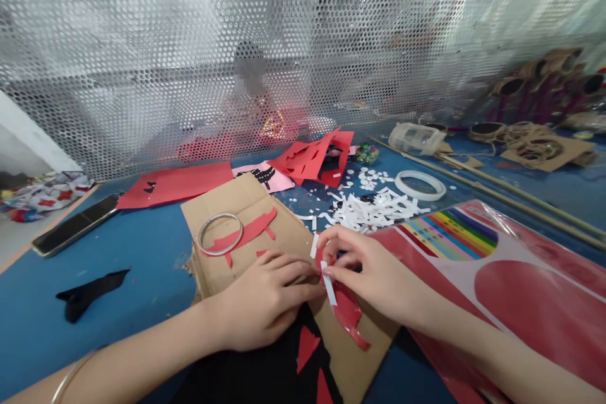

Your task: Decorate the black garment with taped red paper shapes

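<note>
close under the right fingertips lies a red cut-out (348, 310), curved and glossy, on brown cardboard (357, 356). right hand (367, 268) closed in a pinch, thumb and forefinger at the upper end of a white strip (331, 290) that lies along the cut-out. left hand (267, 300) palm down, fingers loosely bent, tips reaching the cut-out's near side; cannot tell if they grip it or only steady it.

state of work, as judged: shape cut; one strip lying along it, a shorter strip (314, 245) just ahead of the right fingers. cannot tell if either is stuck down fully. lower end of the cut-out shows no strip.

ahead of the left hand, on the cardboard: another red shape (253, 228), partly under a tape ring (222, 252), neither being handled. below the left hand, black paper (260, 375) with small red pieces (307, 345).

beyond the right hand, a heap of white scraps (364, 213), then a white roll (419, 196). beside the right forearm, a plastic packet (525, 309). well left of the left hand, a phone (76, 225) and a black scrap (92, 290), on the blue table (156, 287).
</note>
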Demonstrator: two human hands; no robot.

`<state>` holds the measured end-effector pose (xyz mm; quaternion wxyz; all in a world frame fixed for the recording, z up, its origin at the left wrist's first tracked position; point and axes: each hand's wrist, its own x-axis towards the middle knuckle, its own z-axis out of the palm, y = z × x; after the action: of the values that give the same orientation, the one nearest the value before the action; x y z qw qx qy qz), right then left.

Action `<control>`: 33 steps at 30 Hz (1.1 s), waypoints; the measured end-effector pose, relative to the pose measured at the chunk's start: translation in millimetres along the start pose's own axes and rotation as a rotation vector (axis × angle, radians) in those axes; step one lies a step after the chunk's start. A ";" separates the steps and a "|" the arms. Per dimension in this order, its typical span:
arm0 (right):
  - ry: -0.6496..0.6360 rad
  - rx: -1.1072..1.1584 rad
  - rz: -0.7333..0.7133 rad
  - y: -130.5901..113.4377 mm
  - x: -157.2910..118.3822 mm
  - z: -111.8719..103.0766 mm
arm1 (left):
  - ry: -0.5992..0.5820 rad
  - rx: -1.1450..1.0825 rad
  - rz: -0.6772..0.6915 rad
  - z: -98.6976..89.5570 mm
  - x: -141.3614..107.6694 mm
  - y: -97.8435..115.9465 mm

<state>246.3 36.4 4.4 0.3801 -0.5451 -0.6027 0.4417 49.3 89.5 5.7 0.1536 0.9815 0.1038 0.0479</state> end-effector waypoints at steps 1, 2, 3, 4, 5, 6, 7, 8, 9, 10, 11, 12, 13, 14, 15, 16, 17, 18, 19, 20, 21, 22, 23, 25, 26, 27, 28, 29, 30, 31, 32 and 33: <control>0.002 -0.011 0.000 0.5 0.0 -0.1 | 0.001 -0.002 -0.002 0.3 -0.1 0.0; 0.005 -0.022 -0.003 1.0 -0.1 -0.1 | 0.003 -0.005 -0.005 0.5 -0.2 -0.1; 0.008 -0.035 -0.008 1.6 0.0 0.0 | 0.005 -0.007 -0.007 0.8 -0.4 -0.1; 0.010 -0.046 -0.014 2.3 0.0 0.3 | 0.008 -0.007 -0.004 1.2 -0.5 -0.2; 0.011 -0.058 -0.021 2.9 0.1 0.6 | 0.009 -0.002 0.000 1.6 -0.5 -0.4; 0.013 -0.068 -0.029 3.5 0.2 1.0 | 0.009 0.008 0.009 2.0 -0.6 -0.6; 0.015 -0.076 -0.038 4.1 0.3 1.3 | 0.007 0.023 0.021 2.3 -0.6 -0.8; 0.017 -0.084 -0.045 4.8 0.4 1.6 | 0.005 0.042 0.035 2.4 -0.6 -0.9; 0.019 -0.090 -0.053 5.5 0.6 1.8 | 0.003 0.061 0.047 2.4 -0.6 -0.9; 0.020 -0.097 -0.062 6.3 0.8 1.9 | 0.002 0.076 0.057 2.1 -0.5 -0.8; 0.023 -0.104 -0.070 7.3 1.1 2.0 | -0.001 0.088 0.065 1.7 -0.5 -0.6; 0.025 -0.110 -0.077 8.3 1.3 2.1 | -0.003 0.097 0.071 1.2 -0.5 -0.3; 0.028 -0.117 -0.083 9.5 1.5 2.2 | -0.007 0.104 0.073 0.6 -0.6 -0.1; 0.031 -0.122 -0.088 10.8 1.6 2.5 | -0.010 0.108 0.074 0.2 -0.8 0.1; 0.035 -0.128 -0.094 12.1 1.7 2.9 | -0.014 0.112 0.073 -0.1 -0.9 0.3; 0.038 -0.133 -0.098 13.3 1.6 3.3 | -0.018 0.117 0.069 -0.1 -1.0 0.3; 0.039 -0.140 -0.101 14.3 1.5 3.8 | -0.021 0.121 0.065 0.1 -1.0 0.2; 0.040 -0.148 -0.104 15.1 1.4 4.3 | -0.024 0.126 0.063 0.4 -1.0 0.1; 0.041 -0.157 -0.106 15.6 1.2 4.7 | -0.024 0.132 0.061 0.9 -0.8 0.0; 0.042 -0.168 -0.110 15.7 1.1 5.0 | -0.020 0.139 0.060 1.3 -0.5 0.0; 0.044 -0.181 -0.114 15.5 1.0 5.1 | -0.016 0.146 0.059 1.5 -0.2 0.2; 0.049 -0.196 -0.119 15.1 1.1 5.0 | -0.010 0.151 0.058 1.6 0.2 0.4; 0.055 -0.213 -0.125 14.6 1.2 4.8 | -0.005 0.150 0.058 1.5 0.5 0.7; 0.071 -0.246 -0.133 14.2 2.0 4.4 | -0.003 0.136 0.057 0.7 0.9 1.5; 0.080 -0.260 -0.135 14.4 2.4 4.3 | -0.005 0.128 0.058 0.2 0.9 1.8; 0.087 -0.271 -0.136 15.0 2.9 4.4 | -0.006 0.124 0.058 -0.3 0.7 2.1; 0.093 -0.281 -0.137 15.9 3.3 4.5 | -0.009 0.122 0.059 -0.7 0.4 2.3; 0.098 -0.291 -0.138 16.8 3.7 4.7 | -0.013 0.121 0.061 -0.9 0.1 2.4; 0.104 -0.301 -0.140 17.8 3.9 4.9 | -0.018 0.121 0.062 -1.0 -0.2 2.5; 0.108 -0.311 -0.142 18.6 4.0 5.2 | -0.022 0.120 0.063 -0.8 -0.6 2.5; 0.112 -0.321 -0.145 19.3 4.1 5.5 | -0.027 0.119 0.064 -0.4 -0.8 2.5; 0.115 -0.332 -0.148 19.6 4.1 5.7 | -0.031 0.120 0.064 0.2 -1.0 2.5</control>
<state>246.7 40.1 -16.1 0.3504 -0.5788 -0.6830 0.2753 48.8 86.9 6.2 0.0943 0.9924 0.0727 0.0314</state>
